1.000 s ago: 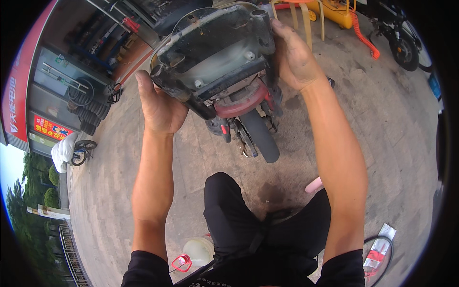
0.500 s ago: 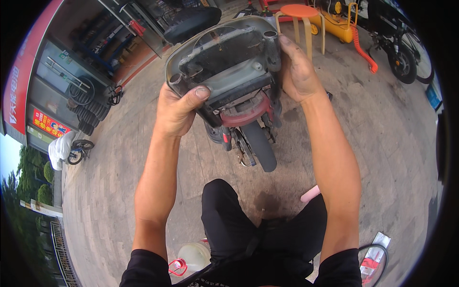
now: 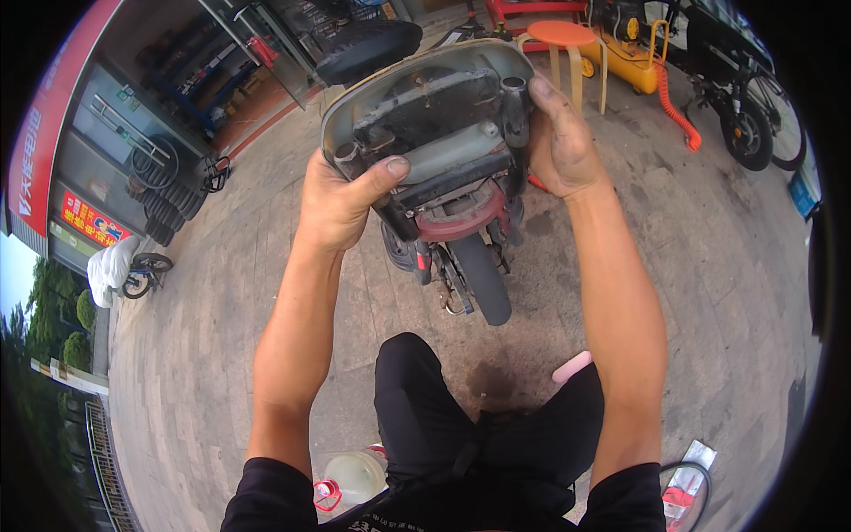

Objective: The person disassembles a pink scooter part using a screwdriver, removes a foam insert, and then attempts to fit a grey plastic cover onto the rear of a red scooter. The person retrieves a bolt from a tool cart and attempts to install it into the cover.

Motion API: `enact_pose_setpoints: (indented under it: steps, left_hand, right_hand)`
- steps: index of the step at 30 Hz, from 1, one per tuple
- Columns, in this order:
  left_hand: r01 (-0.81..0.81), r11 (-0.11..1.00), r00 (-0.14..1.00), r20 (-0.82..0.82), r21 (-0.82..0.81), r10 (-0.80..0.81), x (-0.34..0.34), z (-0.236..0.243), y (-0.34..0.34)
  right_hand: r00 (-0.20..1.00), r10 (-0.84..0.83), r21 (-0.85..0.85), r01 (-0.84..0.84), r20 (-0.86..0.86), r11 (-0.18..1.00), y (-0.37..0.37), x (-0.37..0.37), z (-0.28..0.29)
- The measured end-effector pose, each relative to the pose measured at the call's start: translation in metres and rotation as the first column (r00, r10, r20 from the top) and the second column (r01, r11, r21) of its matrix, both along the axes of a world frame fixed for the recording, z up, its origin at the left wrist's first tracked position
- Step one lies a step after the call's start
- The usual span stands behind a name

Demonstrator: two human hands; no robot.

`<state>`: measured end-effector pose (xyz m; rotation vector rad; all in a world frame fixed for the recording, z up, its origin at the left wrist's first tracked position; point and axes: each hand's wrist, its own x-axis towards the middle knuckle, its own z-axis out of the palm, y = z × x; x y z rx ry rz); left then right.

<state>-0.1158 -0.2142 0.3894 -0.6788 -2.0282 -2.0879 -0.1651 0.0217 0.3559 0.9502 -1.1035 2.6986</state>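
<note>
Grey panel [image 3: 425, 106], a scooter's rear body part seen from its inner, ribbed side, held up in the upper centre of the frame, above the scooter's tail. Gripped on both sides: left hand [image 3: 341, 204] clamped on the lower left edge, thumb pressed over the inner face and fingers wrapped behind; right hand [image 3: 560, 142] flat against the right edge, fingers [image 3: 542, 93] closed round the rim near a tubular post. Just below the panel, red tail light [image 3: 461, 222] and, under it, the rear wheel [image 3: 483, 279], running toward lower centre. Whether the panel still hangs on a mount cannot be told; underside hidden. Further out: orange stool [image 3: 563, 40] and yellow compressor [image 3: 625, 58] with its coiled orange hose at upper right, a parked bike [image 3: 745, 115] at far right, stacked tyres [image 3: 164, 204] by the shopfront at upper left, a plastic bottle [image 3: 350, 474] at lower left by the knees, paved ground [image 3: 222, 355] all round. Likely risks from here: grimy hands slipping on the smooth rim and dropping the panel onto the tail light or wheel; uneven pull from the two sides twisting the plastic and cracking a tab or post; a snag on an unseen wire if lifted sharply.
</note>
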Motion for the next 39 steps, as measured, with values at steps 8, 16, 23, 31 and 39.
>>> enact_pose_setpoints:
  steps: [8, 16, 23, 31, 39]
  left_hand:
    - [0.044, 0.996, 0.999, 0.007, -0.072, -0.043, -0.001, 0.009, -0.003]
    - [0.069, 0.996, 0.995, -0.072, 0.056, -0.065, -0.002, 0.002, 0.002]
    - [0.209, 0.924, 0.963, 0.097, 0.321, -0.252, -0.006, 0.011, 0.003]
    - [0.265, 0.954, 0.964, -0.002, 0.140, -0.267, -0.004, 0.014, -0.001]
    - [0.141, 0.989, 0.989, -0.049, 0.046, -0.139, 0.003, 0.013, 0.001]
  right_hand:
    - [0.996, 0.023, -0.030, -0.020, 0.082, 0.999, -0.002, 0.003, -0.004]
    - [0.999, -0.023, 0.007, 0.023, 0.049, 1.000, -0.002, 0.000, 0.003]
    - [0.987, 0.046, 0.047, -0.054, 0.157, 0.997, -0.004, 0.006, 0.006]
    - [1.000, -0.006, 0.000, 0.006, 0.001, 1.000, -0.002, 0.002, 0.006]
    - [0.995, -0.072, 0.030, 0.070, 0.062, 0.997, -0.005, 0.011, 0.008]
